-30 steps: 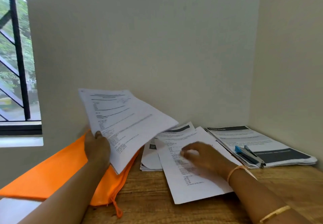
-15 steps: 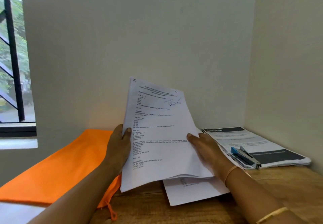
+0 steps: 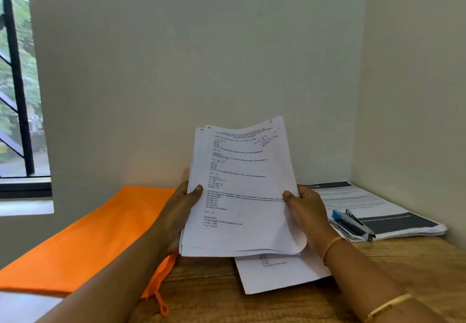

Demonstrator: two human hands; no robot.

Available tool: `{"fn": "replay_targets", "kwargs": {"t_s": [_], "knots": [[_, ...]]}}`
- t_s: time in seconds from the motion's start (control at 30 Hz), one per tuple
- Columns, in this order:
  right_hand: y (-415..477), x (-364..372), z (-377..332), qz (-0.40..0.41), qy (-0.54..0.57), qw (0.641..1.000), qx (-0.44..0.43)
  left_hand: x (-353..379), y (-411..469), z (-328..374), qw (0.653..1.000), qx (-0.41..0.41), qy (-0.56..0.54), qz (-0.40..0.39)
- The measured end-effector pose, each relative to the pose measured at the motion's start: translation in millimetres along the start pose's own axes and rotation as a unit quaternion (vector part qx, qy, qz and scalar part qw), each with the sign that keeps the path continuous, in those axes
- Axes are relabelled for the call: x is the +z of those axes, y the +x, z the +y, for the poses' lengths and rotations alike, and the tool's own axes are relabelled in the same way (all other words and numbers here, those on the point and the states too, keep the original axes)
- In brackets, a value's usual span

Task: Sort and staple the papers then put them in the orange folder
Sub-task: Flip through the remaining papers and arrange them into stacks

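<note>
1. Nearest to you, the counter [image 3: 201, 305] is carrying one loose sheet [image 3: 285, 276]. It is lying flat just below the papers you are holding. They are hiding its upper part, so only a few printed lines are showing.
2. Your left hand [image 3: 176, 214] is grasping the left edge of the paper stack [image 3: 242, 196], and your right hand [image 3: 309, 218] is grasping the right edge. Each thumb is pressing on the front page, and the other fingers are staying hidden behind.
3. You are holding the stack upright in front of you. I judge you are doing this to bring the edges even before stapling, because the top corners are showing pages a little out of line. I cannot tell whether the bottom edge is touching the counter.
4. The orange folder [image 3: 83, 234] is lying flat at your left, beside the stack, with its string [image 3: 158, 300] trailing toward you. Your left forearm is covering part of it, and I cannot tell where it is opening.
5. At your right the stapler [image 3: 353, 224] is resting on a second pile [image 3: 393, 211] of printed sheets with dark bands. It is near your right hand but apart from it, probably waiting for the next step. The print there is too blurred to read.
6. Farthest, the window [image 3: 15, 95] is being cut off by the left border.
</note>
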State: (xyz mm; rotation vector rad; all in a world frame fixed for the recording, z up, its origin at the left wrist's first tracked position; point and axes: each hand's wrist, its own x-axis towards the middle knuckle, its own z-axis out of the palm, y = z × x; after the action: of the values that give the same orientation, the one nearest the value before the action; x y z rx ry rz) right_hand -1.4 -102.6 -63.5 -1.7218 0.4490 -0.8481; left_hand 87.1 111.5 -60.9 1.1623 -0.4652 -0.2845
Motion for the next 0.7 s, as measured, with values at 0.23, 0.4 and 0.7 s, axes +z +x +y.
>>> {"fn": "replay_targets", "kwargs": {"t_s": [0.23, 0.4, 0.7], "knots": [[1.2, -2.9, -0.9, 0.031, 0.005, 0.999, -0.012, 0.0, 3.8, -6.5, 1.000, -0.005, 0.017, 0.004], [1.4, -3.7, -1.9, 0.040, 0.007, 0.999, -0.006, -1.3, 5.2, -8.1, 1.000, -0.009, 0.021, 0.011], [1.2, -5.0, -5.5, 0.057, 0.019, 0.998, 0.005, -0.4, 1.2, -6.2, 0.999, -0.050, 0.007, -0.002]]}}
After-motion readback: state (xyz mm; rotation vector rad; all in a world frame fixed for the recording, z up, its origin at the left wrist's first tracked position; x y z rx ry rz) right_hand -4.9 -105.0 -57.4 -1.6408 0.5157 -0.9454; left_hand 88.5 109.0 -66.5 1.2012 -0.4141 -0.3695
